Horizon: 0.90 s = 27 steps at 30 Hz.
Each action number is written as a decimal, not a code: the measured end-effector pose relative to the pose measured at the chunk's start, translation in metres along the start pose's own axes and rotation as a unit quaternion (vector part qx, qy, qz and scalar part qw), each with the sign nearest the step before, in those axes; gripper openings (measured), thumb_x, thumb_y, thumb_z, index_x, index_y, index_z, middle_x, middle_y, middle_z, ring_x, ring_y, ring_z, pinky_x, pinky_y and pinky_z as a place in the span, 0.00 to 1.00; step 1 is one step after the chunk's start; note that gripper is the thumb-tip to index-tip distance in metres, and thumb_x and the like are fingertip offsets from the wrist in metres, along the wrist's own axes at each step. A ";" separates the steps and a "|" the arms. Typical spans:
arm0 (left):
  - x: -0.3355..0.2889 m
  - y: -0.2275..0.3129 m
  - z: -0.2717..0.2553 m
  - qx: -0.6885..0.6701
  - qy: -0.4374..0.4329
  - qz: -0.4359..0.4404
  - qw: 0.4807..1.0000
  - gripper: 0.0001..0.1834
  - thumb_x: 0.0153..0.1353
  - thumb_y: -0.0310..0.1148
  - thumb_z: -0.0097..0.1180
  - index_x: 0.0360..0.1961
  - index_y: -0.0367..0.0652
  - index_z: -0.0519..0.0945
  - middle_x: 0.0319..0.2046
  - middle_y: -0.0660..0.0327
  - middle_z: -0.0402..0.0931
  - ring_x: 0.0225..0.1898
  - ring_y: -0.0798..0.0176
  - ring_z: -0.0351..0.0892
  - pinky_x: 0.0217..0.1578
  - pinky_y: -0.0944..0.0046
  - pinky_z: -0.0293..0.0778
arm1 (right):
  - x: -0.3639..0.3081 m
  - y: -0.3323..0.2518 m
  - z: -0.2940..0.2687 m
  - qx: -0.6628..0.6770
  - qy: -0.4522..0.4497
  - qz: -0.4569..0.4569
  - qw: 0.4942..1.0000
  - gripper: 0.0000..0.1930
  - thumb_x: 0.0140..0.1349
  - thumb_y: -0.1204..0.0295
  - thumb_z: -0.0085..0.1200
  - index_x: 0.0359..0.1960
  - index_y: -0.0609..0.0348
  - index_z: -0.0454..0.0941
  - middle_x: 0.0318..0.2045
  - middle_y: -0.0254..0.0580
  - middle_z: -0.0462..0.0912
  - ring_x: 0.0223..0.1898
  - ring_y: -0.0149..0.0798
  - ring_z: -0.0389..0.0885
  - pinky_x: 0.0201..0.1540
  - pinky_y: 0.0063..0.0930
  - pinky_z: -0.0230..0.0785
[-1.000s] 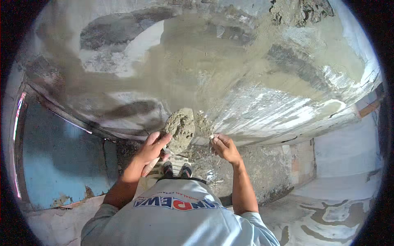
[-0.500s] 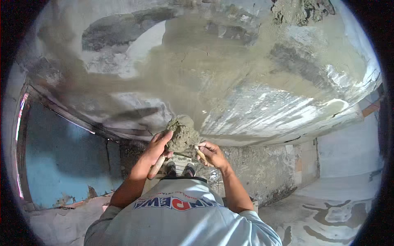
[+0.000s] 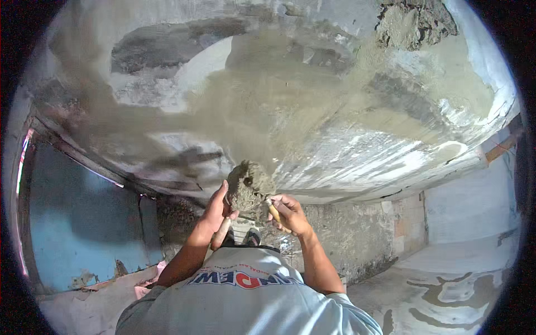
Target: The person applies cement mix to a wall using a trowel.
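Note:
A lump of wet grey mortar (image 3: pixel 252 188) sits in front of me between my hands, piled on a tool whose blade it covers. At its left edge, my left hand (image 3: pixel 215 207) is closed on that tool, and a pale rounded handle (image 3: pixel 221 233) sticks out below the fingers. On the other side, my right hand (image 3: pixel 291 214) grips the wooden handle (image 3: pixel 273 210) of a trowel. Its blade is hidden against the mortar. Just beyond both hands rises the wall (image 3: pixel 251 106), streaked with wet and drying plaster.
A thick rough clump of mortar (image 3: pixel 416 25) clings high on the wall at right. To the left is a blue panel (image 3: pixel 84 212) with a dark frame. Wet patches mark the pale floor (image 3: pixel 452 301) at lower right. My feet (image 3: pixel 253 237) show below the mortar.
The mortar lump has tilted and shifted slightly right. My left hand has turned more upright, its fingertips farther from the lump's front. My right hand has barely moved.

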<state>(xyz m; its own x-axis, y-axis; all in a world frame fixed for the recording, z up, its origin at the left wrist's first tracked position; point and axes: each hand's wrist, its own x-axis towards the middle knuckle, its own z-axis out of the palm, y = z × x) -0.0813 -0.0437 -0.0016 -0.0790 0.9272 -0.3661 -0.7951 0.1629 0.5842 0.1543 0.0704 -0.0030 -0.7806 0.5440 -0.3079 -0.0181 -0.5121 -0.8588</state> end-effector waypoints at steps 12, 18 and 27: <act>0.014 0.004 0.007 0.002 0.005 0.001 1.000 0.36 0.70 0.66 0.43 0.58 0.43 0.73 0.41 0.59 0.79 0.21 0.61 0.70 0.21 0.62 0.64 | -0.029 -0.092 0.062 0.086 0.136 -0.306 0.938 0.21 0.71 0.68 0.49 0.62 0.63 0.70 0.41 0.47 0.81 0.28 0.33 0.78 0.24 0.26 0.72; 0.024 0.002 -0.006 -0.028 -0.090 -0.018 0.995 0.36 0.69 0.67 0.43 0.56 0.44 0.74 0.40 0.61 0.78 0.20 0.61 0.68 0.21 0.61 0.65 | -0.042 -0.224 0.062 -0.067 0.267 -0.609 0.744 0.27 0.71 0.71 0.50 0.70 0.66 0.63 0.41 0.42 0.78 0.31 0.28 0.77 0.24 0.22 0.73; 0.024 0.000 -0.031 -0.041 -0.080 -0.026 0.996 0.34 0.68 0.67 0.45 0.56 0.48 0.75 0.42 0.63 0.79 0.28 0.60 0.75 0.19 0.62 0.66 | -0.003 -0.332 0.025 -0.494 0.619 -0.546 0.273 0.24 0.65 0.79 0.55 0.64 0.57 0.73 0.45 0.48 0.82 0.40 0.47 0.83 0.38 0.37 0.77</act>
<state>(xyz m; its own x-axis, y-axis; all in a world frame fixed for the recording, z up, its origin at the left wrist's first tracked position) -0.1020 -0.0319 -0.0332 0.0550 0.9612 -0.2703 -0.8424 0.1900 0.5043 0.1471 0.2225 0.2929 0.1742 0.1350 0.9754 0.8369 0.5016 -0.2189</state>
